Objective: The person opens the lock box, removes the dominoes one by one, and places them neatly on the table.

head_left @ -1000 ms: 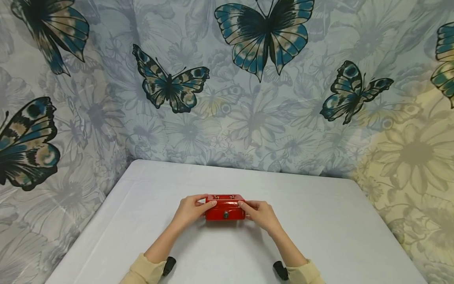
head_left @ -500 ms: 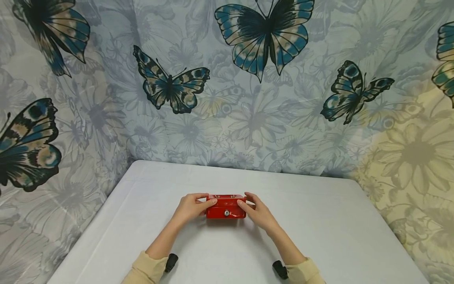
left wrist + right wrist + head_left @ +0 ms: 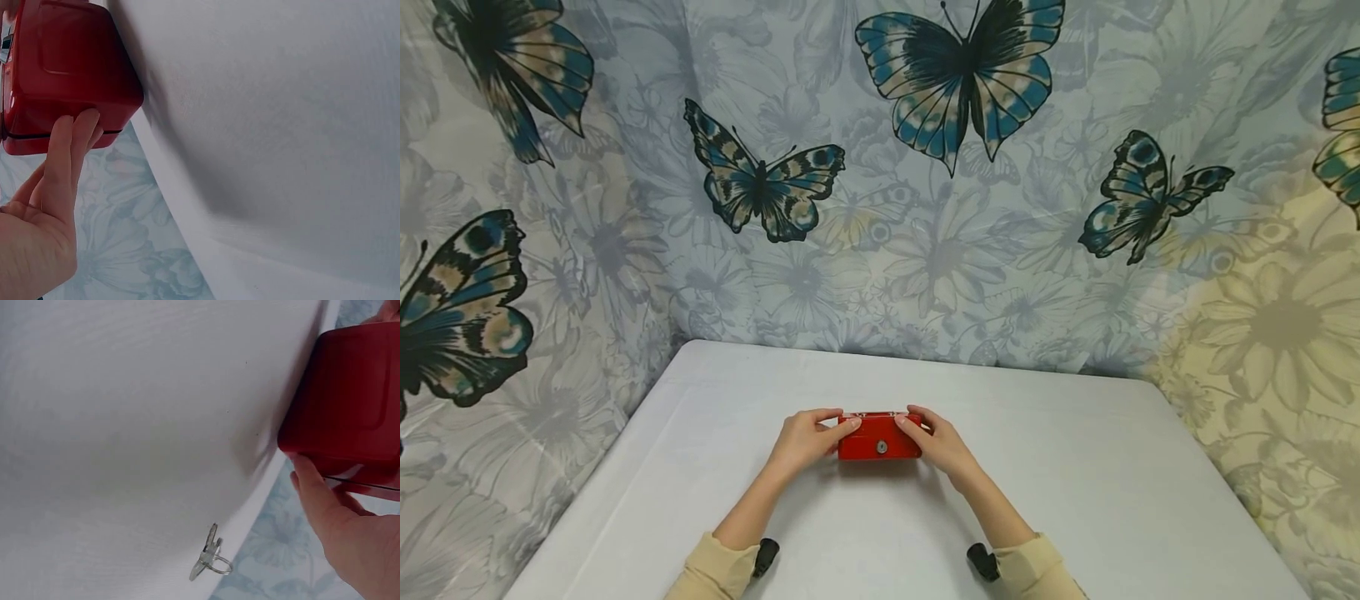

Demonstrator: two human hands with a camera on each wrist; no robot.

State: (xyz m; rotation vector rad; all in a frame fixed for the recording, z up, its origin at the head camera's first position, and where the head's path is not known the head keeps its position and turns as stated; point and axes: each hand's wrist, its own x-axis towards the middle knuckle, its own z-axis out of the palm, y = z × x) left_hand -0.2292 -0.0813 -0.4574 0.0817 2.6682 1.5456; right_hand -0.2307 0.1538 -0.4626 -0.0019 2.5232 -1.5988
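A small red cash box (image 3: 868, 446) with a round lock on its front is held between both hands near the table's middle. It seems lifted off the cloth, casting a shadow beneath. My left hand (image 3: 801, 442) grips its left end, thumb on the front edge and fingers behind. At the right end my right hand (image 3: 942, 442) grips it the same way. The left wrist view shows a broad red face of the box (image 3: 75, 69) with a raised rectangular outline. Keys on a ring (image 3: 209, 556) lie on the table in the right wrist view; I cannot make them out in the head view.
A white cloth covers the table (image 3: 1060, 467). Behind it and at the sides hangs a butterfly-printed fabric (image 3: 940, 250). Small black devices, one on the left wrist (image 3: 766, 557) and one on the right (image 3: 982, 562), stick out inward by the sleeves.
The box has tilted, so its top with the handle shows less and the lock front faces me more. It has shifted slightly up and right. The right fingers moved onto its top corner.
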